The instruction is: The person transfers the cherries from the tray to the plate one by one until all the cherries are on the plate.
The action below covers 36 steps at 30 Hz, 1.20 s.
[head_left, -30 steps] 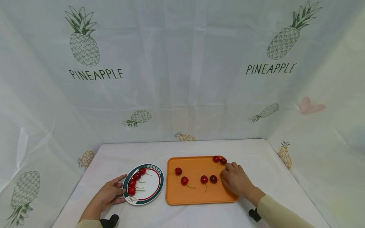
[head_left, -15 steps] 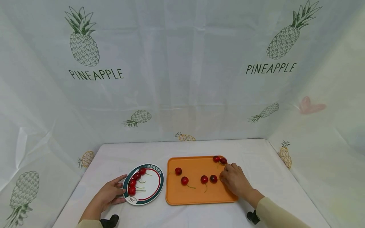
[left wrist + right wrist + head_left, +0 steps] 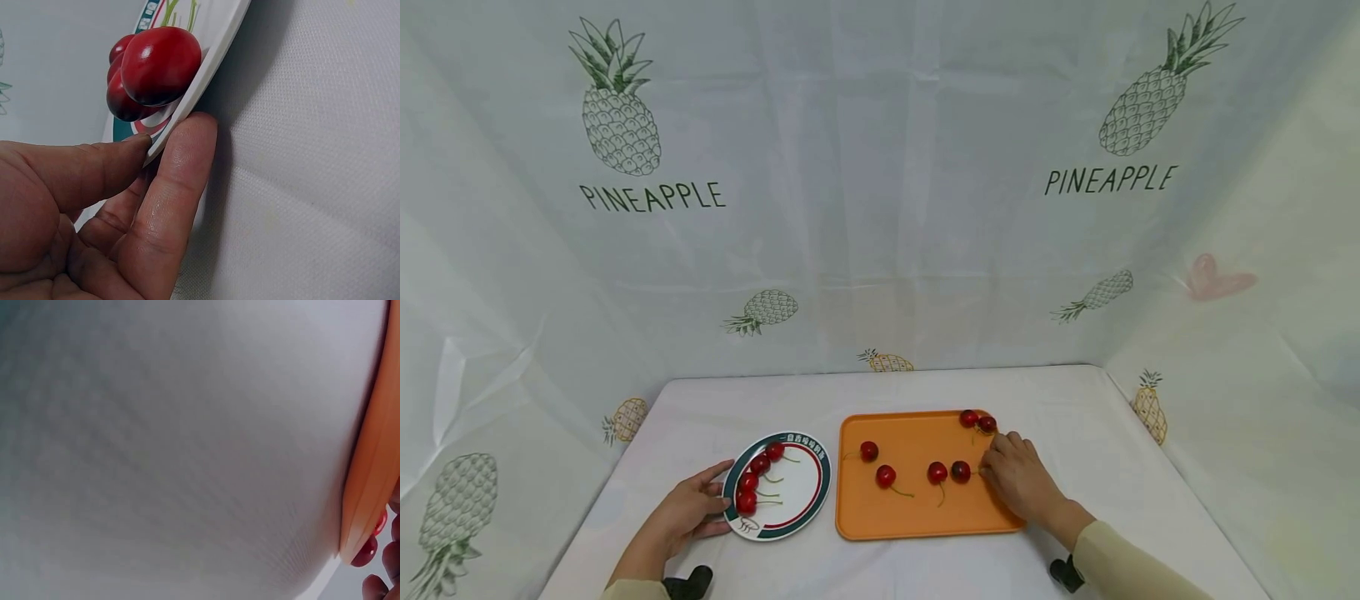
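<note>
My left hand lies at the left side of a white plate with a green and red rim. In the left wrist view its thumb sits on the rim and the index finger lies under it. Several red cherries sit along the plate's left side. An orange tray holds several more cherries. My right hand rests on the tray's right part, fingertips curled onto the stem of a dark cherry. The right wrist view shows only the tray's edge and cloth.
Two cherries lie at the tray's far right corner, just beyond my right hand. Others lie at the tray's middle and left. A white cloth covers the table; pineapple-print sheets wall it in behind and at both sides.
My right hand has crept slightly left toward the dark cherry, its fingertips closing at the stem. The left hand and the plate have not moved.
</note>
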Available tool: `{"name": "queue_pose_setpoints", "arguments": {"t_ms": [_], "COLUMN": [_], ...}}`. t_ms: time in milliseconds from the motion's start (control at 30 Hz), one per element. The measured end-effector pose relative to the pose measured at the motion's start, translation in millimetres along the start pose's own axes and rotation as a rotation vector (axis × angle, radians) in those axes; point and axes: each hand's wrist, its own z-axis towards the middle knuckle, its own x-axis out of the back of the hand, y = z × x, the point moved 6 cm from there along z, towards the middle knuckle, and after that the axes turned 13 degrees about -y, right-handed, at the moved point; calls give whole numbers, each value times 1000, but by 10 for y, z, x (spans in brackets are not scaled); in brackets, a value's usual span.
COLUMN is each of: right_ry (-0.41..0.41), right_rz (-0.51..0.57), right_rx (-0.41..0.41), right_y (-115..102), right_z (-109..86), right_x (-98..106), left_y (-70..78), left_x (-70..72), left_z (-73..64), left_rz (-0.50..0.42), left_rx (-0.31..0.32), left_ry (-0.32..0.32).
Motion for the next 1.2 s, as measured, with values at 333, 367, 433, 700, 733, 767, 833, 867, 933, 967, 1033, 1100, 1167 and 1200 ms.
{"name": "queue_pose_setpoints", "arguments": {"t_ms": [333, 367, 433, 700, 733, 767, 833, 867, 933, 967, 1033, 1100, 1167, 1200], "right_ry": [4, 5, 12, 72, 78, 86, 93, 95, 84, 72, 45, 12, -13, -26], "right_rz": [-55, -52, -48, -63, -68, -73, -81, -86, -92, -92, -96, -97, -112, -120], "right_rx": [21, 24, 36, 114, 126, 140, 160, 172, 191, 196, 208, 215, 226, 231], "right_y": [-74, -89, -119, -310, -349, -396, -503, -564, -694, -764, -907, -1058, -1221, -1305], "right_z": [58, 74, 112, 307, 342, 380, 463, 508, 606, 656, 758, 856, 947, 993], "right_x": [103, 118, 146, 266, 281, 298, 330, 349, 372, 380, 379, 362, 345, 334], "left_y": [-8, -7, -13, 1, -4, -5, -15, -20, -24, -21, -15, -9, -7, -7], "left_x": [23, 25, 32, 22, 24, 25, 32, 35, 39, 41, 42, 38, 38, 38], "left_z": [7, 7, 4, 21, 29, 35, 45, 51, 58, 56, 51, 45, 37, 33], "left_rz": [5, 5, 5, 7, 6, 7, 8, 10, 10, 9, 8, 13, 14, 16], "left_rx": [7, 9, 8, 16, 18, 19, 23, 24, 24, 22, 17, 13, 11, 10], "left_ry": [-7, -5, -4, 0, 1, 1, 3, 2, 2, 3, 5, 3, 6, 6]}}
